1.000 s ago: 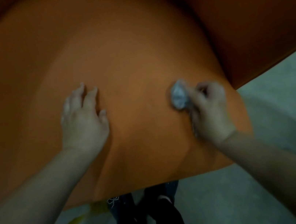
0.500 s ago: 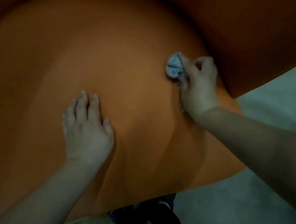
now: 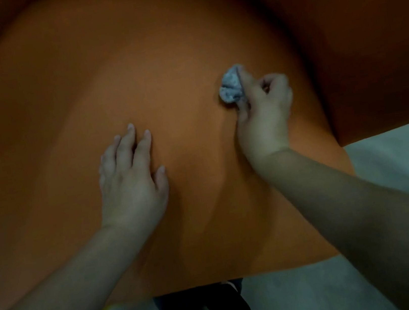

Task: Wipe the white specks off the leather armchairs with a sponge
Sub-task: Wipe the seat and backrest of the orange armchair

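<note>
crumpled sponge (image 3: 231, 88) on smooth leather armchair (image 3: 158, 68)

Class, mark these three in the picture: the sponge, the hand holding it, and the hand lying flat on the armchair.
sponge (image 3: 231, 87), head view, on its crumpled grey face.
right hand (image 3: 263, 122), head view, on the back of the hand.
left hand (image 3: 131, 184), head view, on the back of the hand.

Sponge (image 3: 231, 87) half under fingers (image 3: 245, 82)

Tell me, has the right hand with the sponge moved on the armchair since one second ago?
Yes. The right hand carried the sponge up the armchair, away from its front edge; the left hand barely shifted.
</note>
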### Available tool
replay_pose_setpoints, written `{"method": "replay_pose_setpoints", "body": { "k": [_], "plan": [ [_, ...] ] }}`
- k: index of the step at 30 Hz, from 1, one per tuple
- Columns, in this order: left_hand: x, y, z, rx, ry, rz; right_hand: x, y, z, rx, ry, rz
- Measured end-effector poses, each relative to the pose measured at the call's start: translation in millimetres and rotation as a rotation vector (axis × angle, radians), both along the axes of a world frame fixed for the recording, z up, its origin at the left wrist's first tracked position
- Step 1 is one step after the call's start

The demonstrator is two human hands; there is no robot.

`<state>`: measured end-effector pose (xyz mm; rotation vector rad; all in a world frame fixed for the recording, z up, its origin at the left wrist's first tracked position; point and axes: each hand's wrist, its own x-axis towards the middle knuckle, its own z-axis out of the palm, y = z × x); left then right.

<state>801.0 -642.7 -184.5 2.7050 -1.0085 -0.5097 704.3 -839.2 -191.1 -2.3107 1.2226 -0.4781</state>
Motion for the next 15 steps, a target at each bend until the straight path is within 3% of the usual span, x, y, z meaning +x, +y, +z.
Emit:
{"method": "replay_pose_setpoints", "body": {
  "k": [4,6,8,12,13,15],
  "plan": [
    [3.2,3.9,2.8,-0.033,0.014,-0.036,-45.7,77.0,-6.3,-0.088,0.039,0.548],
    [5.3,6.4,4.4,-0.042,0.018,-0.058,-70.5,78.7,-3.5,-0.101,0.076,0.679],
    [6.3,7.6,4.7,-0.044,0.023,-0.063,-66.4,52.6,-3.1,-0.133,0.084,0.614],
    [7.3,5.9,4.1,-0.062,0.006,-0.060,-22.1,11.1,-1.0,-0.100,0.040,0.179],
    [7.6,5.0,4.3,-0.062,0.005,-0.059,-17.4,19.1,-0.3,-0.079,0.025,0.137],
    [6.8,3.6,4.8,-0.066,0.017,-0.042,-23.8,50.4,-0.1,-0.069,0.013,0.271]
  ]
}}
